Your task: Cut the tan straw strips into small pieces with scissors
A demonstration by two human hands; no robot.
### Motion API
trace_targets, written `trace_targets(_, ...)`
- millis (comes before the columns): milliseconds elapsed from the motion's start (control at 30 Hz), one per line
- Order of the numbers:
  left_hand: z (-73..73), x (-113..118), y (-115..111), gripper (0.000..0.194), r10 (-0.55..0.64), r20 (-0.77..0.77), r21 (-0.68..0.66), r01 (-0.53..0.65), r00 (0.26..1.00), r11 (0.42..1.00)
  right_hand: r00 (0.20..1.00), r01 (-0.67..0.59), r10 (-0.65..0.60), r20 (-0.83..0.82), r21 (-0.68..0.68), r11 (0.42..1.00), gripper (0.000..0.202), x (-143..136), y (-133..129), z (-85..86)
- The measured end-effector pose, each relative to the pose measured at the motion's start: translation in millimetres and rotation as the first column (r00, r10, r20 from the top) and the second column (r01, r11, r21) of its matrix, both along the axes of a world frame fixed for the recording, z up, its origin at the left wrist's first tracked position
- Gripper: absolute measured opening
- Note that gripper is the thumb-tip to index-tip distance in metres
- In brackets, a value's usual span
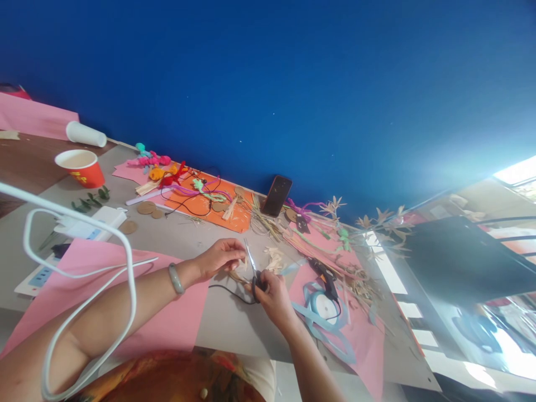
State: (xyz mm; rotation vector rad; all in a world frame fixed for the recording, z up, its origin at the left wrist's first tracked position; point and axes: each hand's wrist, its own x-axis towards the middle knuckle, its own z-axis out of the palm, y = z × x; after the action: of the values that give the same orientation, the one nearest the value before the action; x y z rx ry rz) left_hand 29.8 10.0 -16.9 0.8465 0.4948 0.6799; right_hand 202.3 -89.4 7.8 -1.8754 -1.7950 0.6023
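My right hand [274, 301] is closed around the black handles of a pair of scissors [252, 262], whose blades point up and away. Just left of the blades, my left hand [221, 258] is closed in a pinch on a small pale strip [243, 264], partly hidden by the fingers. Below the hands lie some thin brown stalks [237, 276], partly covered. Right of the scissors is a small heap of pale, husk-like pieces [274, 259] on the grey table [234, 329].
A white cable [129, 290] loops across the left foreground. Pink paper [167, 329] lies under my left forearm. A phone [277, 195] leans against the blue wall. On the right are a glue gun [326, 277] and light blue ribbon [322, 307]. A red paper cup [86, 170] stands left.
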Motion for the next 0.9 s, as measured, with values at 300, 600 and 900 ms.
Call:
trace_targets(300,-3.1,1,1,0.025,0.011,-0.02,0.001,-0.011,1.0,1.0,0.999,0.021,-0.021,-0.044,-0.009,1.0,0.036,3,-1,-6.4)
trace_targets(600,-9.0,3,1,0.025,0.1,-0.13,0.173,-0.077,0.986,0.982,0.987,0.156,-0.158,-0.002,0.189,0.969,0.035,23,-2,6.9)
trace_targets(900,-10.5,-6,8,0.011,0.462,-0.376,0.824,0.062,0.803,0.563,0.946,0.306,-0.323,0.024,0.265,0.915,0.024,61,-7,3.6)
